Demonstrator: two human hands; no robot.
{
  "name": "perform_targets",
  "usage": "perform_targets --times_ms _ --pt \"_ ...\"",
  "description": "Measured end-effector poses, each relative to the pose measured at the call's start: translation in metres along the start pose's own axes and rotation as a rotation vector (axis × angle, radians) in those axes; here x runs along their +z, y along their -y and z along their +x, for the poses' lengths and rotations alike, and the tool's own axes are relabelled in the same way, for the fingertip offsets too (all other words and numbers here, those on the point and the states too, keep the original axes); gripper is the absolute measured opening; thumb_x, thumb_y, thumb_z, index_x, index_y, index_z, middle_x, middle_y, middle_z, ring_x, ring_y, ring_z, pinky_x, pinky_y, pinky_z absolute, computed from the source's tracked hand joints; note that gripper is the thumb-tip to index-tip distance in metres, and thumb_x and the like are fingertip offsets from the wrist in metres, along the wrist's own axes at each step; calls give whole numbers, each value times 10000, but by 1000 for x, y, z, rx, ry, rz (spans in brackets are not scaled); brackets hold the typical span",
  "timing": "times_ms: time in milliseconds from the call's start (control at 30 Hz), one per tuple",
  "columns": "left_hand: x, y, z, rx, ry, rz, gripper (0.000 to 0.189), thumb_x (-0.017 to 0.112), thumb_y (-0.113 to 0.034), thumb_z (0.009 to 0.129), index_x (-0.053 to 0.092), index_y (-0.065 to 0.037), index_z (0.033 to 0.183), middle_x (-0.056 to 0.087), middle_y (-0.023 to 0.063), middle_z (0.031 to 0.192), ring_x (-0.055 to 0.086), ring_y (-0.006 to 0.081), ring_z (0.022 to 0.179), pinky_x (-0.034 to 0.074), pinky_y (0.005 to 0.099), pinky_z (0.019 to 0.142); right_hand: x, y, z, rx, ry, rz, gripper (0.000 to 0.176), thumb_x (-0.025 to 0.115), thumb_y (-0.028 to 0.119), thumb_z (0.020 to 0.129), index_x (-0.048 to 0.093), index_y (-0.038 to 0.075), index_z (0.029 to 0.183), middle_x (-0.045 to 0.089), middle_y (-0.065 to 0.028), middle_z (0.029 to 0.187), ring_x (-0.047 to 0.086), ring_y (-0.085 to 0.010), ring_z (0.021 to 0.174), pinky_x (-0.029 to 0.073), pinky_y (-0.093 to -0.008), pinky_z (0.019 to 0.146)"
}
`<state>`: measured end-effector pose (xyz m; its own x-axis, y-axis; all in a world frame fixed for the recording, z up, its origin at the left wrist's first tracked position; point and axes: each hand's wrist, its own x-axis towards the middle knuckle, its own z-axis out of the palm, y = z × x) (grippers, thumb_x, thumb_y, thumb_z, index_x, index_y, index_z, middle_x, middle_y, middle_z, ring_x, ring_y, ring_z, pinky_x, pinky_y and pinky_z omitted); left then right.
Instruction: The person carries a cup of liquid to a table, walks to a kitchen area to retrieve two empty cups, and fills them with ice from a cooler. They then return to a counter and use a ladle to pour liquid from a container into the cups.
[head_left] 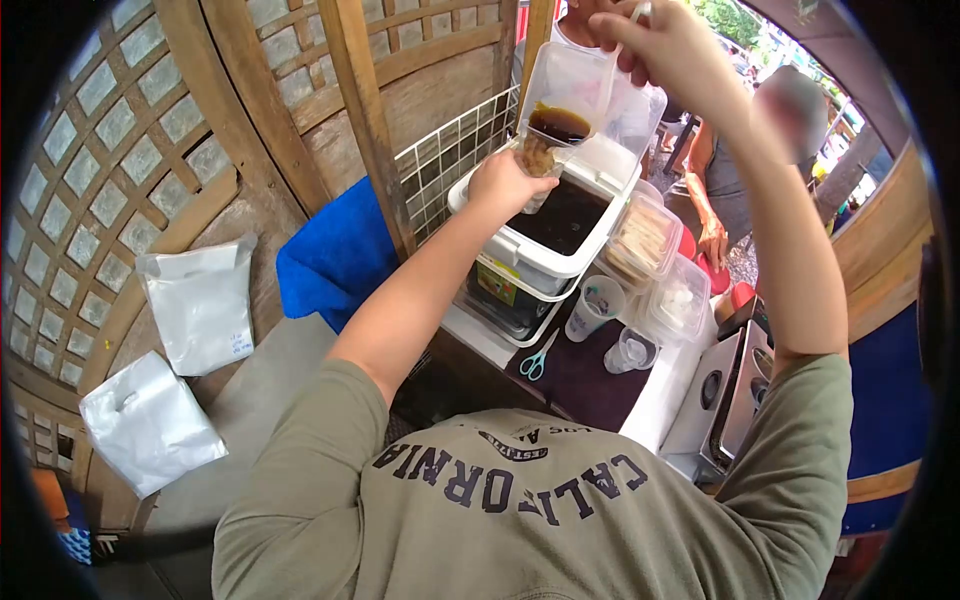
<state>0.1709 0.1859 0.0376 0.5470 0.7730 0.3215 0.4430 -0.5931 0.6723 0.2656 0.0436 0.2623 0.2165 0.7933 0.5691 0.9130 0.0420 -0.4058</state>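
Observation:
My right hand [640, 40] is raised, its fingers closed on the pale handle of a clear ladle [607, 85]. Dark brown liquid sits in the ladle's tilted bowl, just above my other hand. My left hand [508, 185] grips a clear plastic cup [537, 190] with something brownish in its upper part; my fingers hide some of it. Beneath both is a white-rimmed tub [560, 262] holding dark liquid [572, 215]. Its clear lid [548, 75] appears propped upright behind.
Right of the tub stand lidded food containers [645, 240], a plastic cup [596, 305] and smaller cups [630, 352]. Scissors [538, 362] lie on a dark cloth. A blue towel [335, 255] and white plastic bags [200, 310] are at left. A person [745, 175] sits beyond the counter.

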Motion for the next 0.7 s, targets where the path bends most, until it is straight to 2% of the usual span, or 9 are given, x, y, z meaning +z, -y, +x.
perform_targets --times_ms 67,133,200,267,333,400,533,667,700 --pt "4 3 4 -25 25 -73 731 766 -544 577 625 -8 1053 653 173 1022 623 301 957 477 361 839 7 21 -30 9 5 -38 326 597 336 873 631 30 764 574 -53 578 557 -94 504 448 -270 486" --pt "-3 -4 0 -36 13 -84 672 776 -510 587 636 -11 1013 662 163 991 633 297 933 488 372 816 24 11 -55 -326 -93 -164 271 619 277 862 612 35 741 566 -83 572 580 -151 500 448 -291 487" --pt "-6 -7 -2 -38 -7 -100 637 783 -489 591 642 -11 987 668 157 973 639 294 917 495 377 803 38 17 -89 -359 5 -208 154 562 187 852 607 72 760 605 -145 675 571 -333 571 480 -426 558" --pt "-10 -6 -2 -31 -38 -122 625 785 -483 591 643 -9 974 670 156 966 641 291 910 497 375 799 58 10 -124 -465 44 -269 88 576 142 801 535 68 776 561 -113 685 577 -280 582 480 -392 547" --pt "-13 -5 -2 -45 -55 -139 618 791 -469 589 642 -9 973 671 152 967 642 288 909 498 369 799 77 4 -152 -590 47 -353 156 598 155 838 504 80 738 468 -77 664 532 -245 534 434 -363 492" --pt "-16 -2 -4 -59 -69 -154 610 796 -455 586 640 -8 971 672 147 967 642 285 907 498 363 799 85 -2 -165 -668 112 -432 171 609 153 727 472 65 778 471 -64 683 534 -192 579 473 -313 537" --pt "-13 18 2 32 -87 -215 659 798 -458 581 621 3 1017 666 142 1004 643 278 915 499 359 800 55 -4 -135 -538 -51 -289 154 614 187 804 533 61 770 533 -66 674 564 -211 614 458 -319 560" --pt "-13 35 5 28 -81 -302 682 805 -450 581 607 17 1037 663 151 1004 641 274 927 496 346 813 -16 -15 -68 91 -269 211 260 588 305 826 635 56 769 541 -36 590 466 -127 491 387 -278 489" --pt "-17 31 -1 26 -99 -324 674 812 -435 583 606 17 1038 662 156 1001 641 276 927 494 345 823 -32 -29 -54 111 -246 305 261 589 309 836 637 67 751 524 -3 577 438 -82 486 333 -239 467"
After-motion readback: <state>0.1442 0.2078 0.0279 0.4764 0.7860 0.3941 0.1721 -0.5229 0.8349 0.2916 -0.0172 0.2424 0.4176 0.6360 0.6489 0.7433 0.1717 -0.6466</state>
